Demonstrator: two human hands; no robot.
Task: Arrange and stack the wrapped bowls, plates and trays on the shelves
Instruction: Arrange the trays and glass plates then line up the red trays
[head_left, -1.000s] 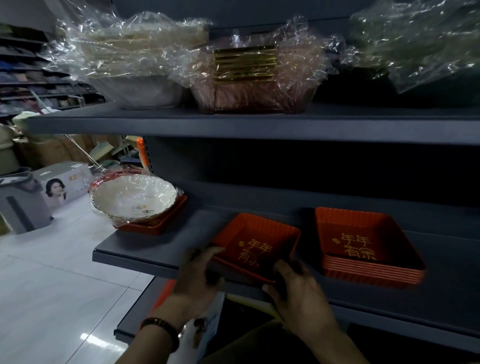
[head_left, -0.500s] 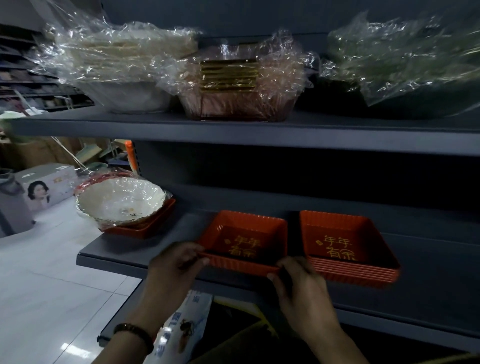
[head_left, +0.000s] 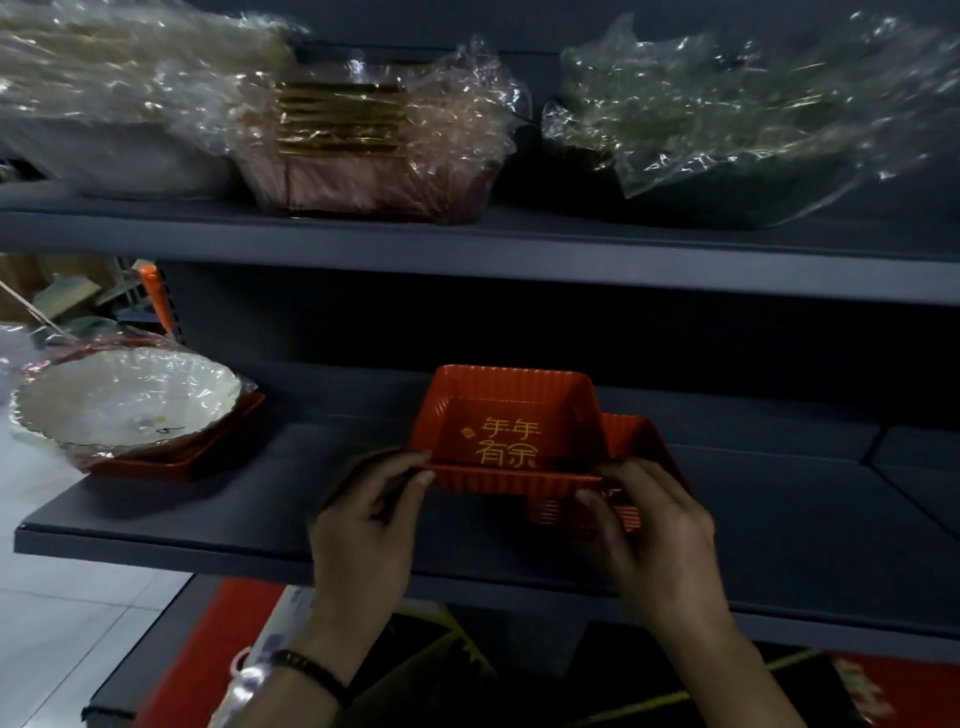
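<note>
Tray (head_left: 506, 431), red, held above the middle shelf (head_left: 208, 514), partly over the tray stack (head_left: 631, 441). Left hand (head_left: 369, 519) and right hand (head_left: 649, 525) pinch its near rim corners. Judged light, rigid plastic, possibly slick; rim corners suit gripping.

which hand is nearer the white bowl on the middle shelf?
Left. The left hand grips the held red tray's near-left corner, on the side toward the white bowl. The right hand holds the tray's near-right corner, farther away.
</note>
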